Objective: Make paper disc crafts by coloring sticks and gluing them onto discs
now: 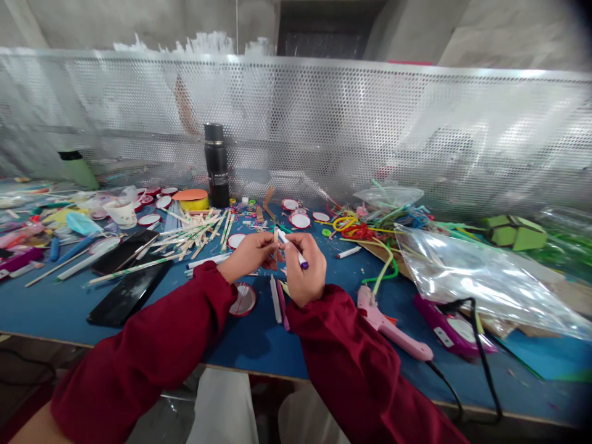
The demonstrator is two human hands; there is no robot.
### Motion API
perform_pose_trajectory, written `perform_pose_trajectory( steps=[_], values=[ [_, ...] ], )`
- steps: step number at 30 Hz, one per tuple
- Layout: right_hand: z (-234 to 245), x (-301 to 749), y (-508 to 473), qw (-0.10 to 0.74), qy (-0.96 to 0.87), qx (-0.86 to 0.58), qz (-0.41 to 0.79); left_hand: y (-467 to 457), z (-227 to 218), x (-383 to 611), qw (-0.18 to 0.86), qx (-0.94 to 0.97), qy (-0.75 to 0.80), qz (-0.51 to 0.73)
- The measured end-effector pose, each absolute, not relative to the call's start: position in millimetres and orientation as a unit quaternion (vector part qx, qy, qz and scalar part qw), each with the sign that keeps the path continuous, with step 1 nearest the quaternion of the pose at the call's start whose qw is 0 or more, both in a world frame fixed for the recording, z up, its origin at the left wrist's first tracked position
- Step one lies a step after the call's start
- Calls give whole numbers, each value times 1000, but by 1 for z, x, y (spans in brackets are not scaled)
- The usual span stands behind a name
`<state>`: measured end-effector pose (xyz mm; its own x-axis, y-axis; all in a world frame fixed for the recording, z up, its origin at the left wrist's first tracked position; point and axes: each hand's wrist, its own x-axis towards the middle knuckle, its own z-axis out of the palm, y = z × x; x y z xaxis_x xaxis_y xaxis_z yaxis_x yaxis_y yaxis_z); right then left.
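Over the middle of the blue table, my right hand [307, 274] is closed around a white marker [300, 258] with a purple end pointing towards me. My left hand [250, 254] pinches a small pale strip [276, 236] upright at the marker's other end; its kind is hard to make out. Both hands nearly touch. Below them lie a white pen-like stick [275, 300] and a purple one [282, 305]. A round red-rimmed disc [243, 300] sits under my left wrist.
A pink glue gun [391, 327] lies right of my forearm, its cord over the table edge. Loose wooden sticks [198, 231], two dark phones [129, 293] and a black bottle [216, 166] stand or lie left. Clear plastic [476, 271] covers the right; perforated metal [370, 135] rises behind.
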<state>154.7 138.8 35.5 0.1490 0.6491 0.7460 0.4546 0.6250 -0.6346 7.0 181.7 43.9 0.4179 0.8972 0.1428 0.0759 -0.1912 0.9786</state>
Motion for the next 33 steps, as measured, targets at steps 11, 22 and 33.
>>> perform_pose_trajectory(
  steps=[11, 22, 33],
  values=[
    [36, 155, 137, 626, -648, -426, 80, 182, 45, 6, 504, 673, 378, 388],
    [36, 156, 139, 631, -635, -434, 101, 185, 41, 7, 487, 691, 356, 398],
    [33, 156, 145, 639, -617, -446, 109, 186, 39, 7, 466, 715, 343, 393]
  ],
)
